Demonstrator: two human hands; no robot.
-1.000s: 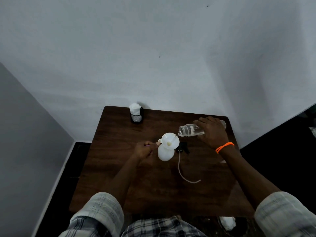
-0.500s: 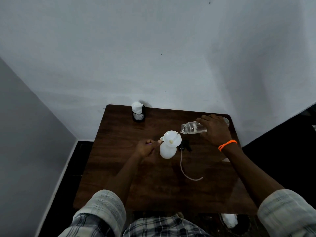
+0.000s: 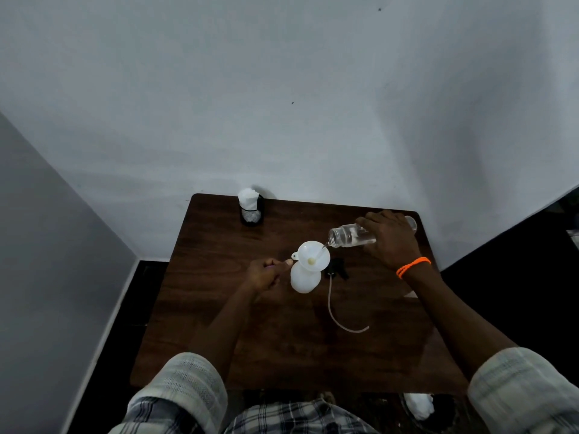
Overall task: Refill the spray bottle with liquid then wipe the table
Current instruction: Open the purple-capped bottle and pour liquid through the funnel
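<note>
A white spray bottle body point(image 3: 303, 279) stands mid-table on the dark wooden table point(image 3: 219, 308) with a white funnel point(image 3: 313, 256) seated in its neck. My left hand point(image 3: 266, 274) is closed beside the bottle, thumb touching the funnel's tab. My right hand point(image 3: 388, 238) grips a clear water bottle point(image 3: 347, 235), tipped nearly level, mouth over the funnel's right rim, with a thin stream falling in. The black spray head point(image 3: 336, 269) with its long dip tube point(image 3: 335, 311) lies on the table right of the bottle.
A black mesh holder with white tissues point(image 3: 250, 206) stands at the table's far edge near the white wall. Something white point(image 3: 418, 404) sits in a dark container below the table's near right corner. The table's left side borders a wall and dark floor.
The water bottle stays tipped over the funnel and keeps pouring. Both hands hold their places; only the camera view shifted slightly.
</note>
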